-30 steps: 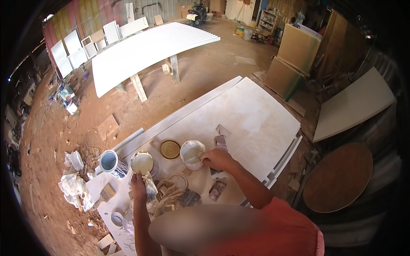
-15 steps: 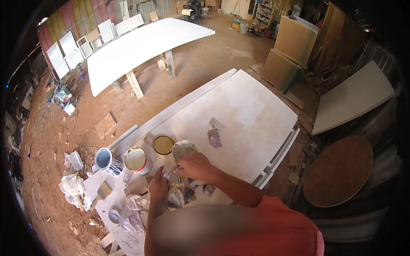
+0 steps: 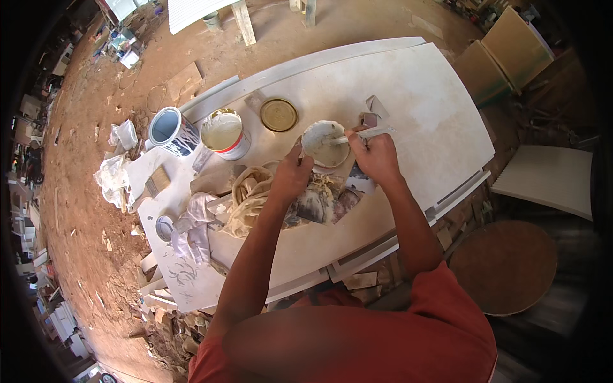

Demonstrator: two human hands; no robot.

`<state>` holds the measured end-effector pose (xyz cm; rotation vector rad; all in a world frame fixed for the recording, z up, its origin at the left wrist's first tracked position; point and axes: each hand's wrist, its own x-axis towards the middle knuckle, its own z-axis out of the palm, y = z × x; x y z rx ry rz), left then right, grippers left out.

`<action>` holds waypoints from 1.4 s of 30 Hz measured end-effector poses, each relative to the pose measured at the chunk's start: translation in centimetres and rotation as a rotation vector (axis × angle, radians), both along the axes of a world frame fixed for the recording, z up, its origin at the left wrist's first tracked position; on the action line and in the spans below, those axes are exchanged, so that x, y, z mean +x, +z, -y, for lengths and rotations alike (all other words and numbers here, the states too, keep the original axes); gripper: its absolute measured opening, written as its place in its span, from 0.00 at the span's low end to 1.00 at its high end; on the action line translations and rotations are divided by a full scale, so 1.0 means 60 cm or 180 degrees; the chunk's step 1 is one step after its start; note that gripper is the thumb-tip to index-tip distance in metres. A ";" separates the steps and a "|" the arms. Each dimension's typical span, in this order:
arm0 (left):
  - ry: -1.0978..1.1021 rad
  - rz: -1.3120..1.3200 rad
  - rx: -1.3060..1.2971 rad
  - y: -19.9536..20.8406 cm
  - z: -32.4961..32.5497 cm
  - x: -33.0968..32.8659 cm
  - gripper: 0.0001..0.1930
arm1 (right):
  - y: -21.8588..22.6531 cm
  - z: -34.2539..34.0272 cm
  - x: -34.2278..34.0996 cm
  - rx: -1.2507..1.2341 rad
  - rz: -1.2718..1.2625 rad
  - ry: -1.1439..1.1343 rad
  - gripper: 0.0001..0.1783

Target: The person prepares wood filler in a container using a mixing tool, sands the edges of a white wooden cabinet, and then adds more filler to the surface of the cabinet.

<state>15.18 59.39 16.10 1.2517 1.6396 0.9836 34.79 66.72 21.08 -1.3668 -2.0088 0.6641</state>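
The white tub (image 3: 314,136) stands on the counter (image 3: 440,108) in front of you, its mouth open and a pale, creamy mix (image 3: 329,154) inside. Your right hand (image 3: 378,154) has its grip closed on a pale stick (image 3: 377,131), which slants down over the tub's right rim with its tip in the mix. Your left hand (image 3: 294,172) is at the tub's left edge; its grip looks closed on the rim, though part of the fingers is hidden.

Just below the tub lie a smeared black-and-white piece (image 3: 314,203) and a crumpled cloth (image 3: 250,191). If the tub gets drawn toward you, its base could ride up on that litter and tilt. A hard push of the stick against the wall could also tip it, should your left grip slacken, and a quick lift could fling drips onto the counter.

To the left, near the tub, a gold lid (image 3: 279,115) lies flat, and past it an open can with a red band (image 3: 236,150) stands uncovered, so a stray forearm could knock it or drop dust into it. Farther left, the open can with a blue inside (image 3: 185,144) sits close to the counter's edge; a bump there could send it over. A wide brush (image 3: 157,181) lies below it.
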 end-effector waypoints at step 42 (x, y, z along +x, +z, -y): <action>0.0594 0.0759 0.0039 -0.005 0.002 0.045 0.33 | -0.060 -0.058 -0.010 -0.1206 -0.1159 -0.0338 0.21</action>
